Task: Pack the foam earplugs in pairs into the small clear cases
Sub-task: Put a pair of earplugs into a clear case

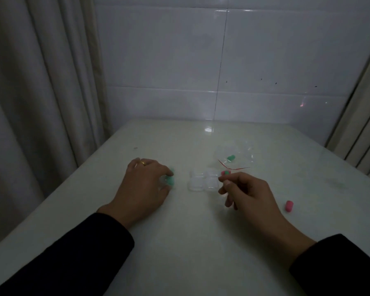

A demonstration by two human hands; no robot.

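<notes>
Two hands on a pale glossy table, working small clear cases and foam earplugs in dim light.

The left hand (144,184) — a gold ring (143,162) on one finger — curls its fingertips round a small clear plastic case (166,182) holding green foam earplugs (170,180); how many is too blurred to tell. The right hand (247,192) hovers with fingers curled, thumb and forefinger pinched together, though whether anything sits between them cannot be told. Between the hands lie empty clear cases (203,182), touching one another. At one o'clock from the right fingertips, just beside them, sits a pink-and-green earplug (225,173). Further out at twelve o'clock lies a clear plastic zip bag (236,153) with a red seal strip — one green earplug (231,158) inside. A lone pink foam earplug (289,205) rests on the white table (179,242) at three o'clock.
</notes>
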